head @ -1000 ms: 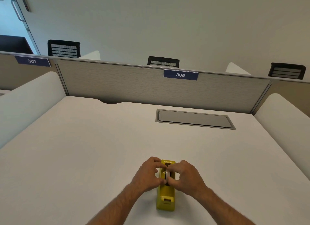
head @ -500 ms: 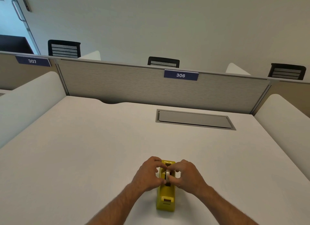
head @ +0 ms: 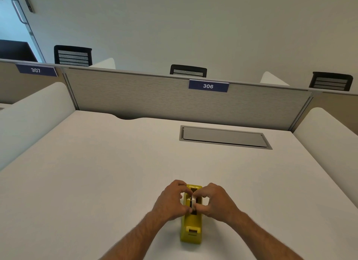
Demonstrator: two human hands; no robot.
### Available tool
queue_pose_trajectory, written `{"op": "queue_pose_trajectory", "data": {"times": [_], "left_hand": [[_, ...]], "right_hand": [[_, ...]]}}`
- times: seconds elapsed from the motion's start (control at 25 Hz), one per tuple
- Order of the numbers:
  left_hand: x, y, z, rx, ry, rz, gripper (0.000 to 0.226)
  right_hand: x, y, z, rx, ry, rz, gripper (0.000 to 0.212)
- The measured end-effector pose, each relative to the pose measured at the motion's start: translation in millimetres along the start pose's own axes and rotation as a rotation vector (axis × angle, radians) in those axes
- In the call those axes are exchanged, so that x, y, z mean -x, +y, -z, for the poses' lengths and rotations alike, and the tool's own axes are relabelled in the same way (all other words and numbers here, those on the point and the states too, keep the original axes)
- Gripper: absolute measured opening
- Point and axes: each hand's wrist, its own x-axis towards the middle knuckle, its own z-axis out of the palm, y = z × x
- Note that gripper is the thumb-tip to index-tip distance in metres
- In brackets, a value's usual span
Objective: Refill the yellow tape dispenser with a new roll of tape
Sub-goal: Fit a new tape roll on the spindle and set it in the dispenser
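Dispenser sat on the near part of the desk, between both hands. Left hand and right hand pinched the tape roll in its slot. It looked almost seated; pulling tape to the cutter was left.

One view only, head-worn, wide-angle. Looks forward and down across a white desk from the near edge, so no second view shares the scene. Both forearms enter from the bottom of the frame, meeting at lower centre, close to the lens. Desk edges bow outward toward the frame sides. The grey partition crosses mid-frame; above it, a plain wall fills the upper half. Door at upper left.
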Motion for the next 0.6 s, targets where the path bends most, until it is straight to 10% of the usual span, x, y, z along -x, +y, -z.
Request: {"op": "queue_pose_trajectory", "data": {"times": [0.6], "left_hand": [[-2.9,-2.7,-4.4,0.001,0.003,0.008,0.058]], "right_hand": [[-1.0,3.1,5.6,-0.049,-0.048,-0.032,0.034]]}}
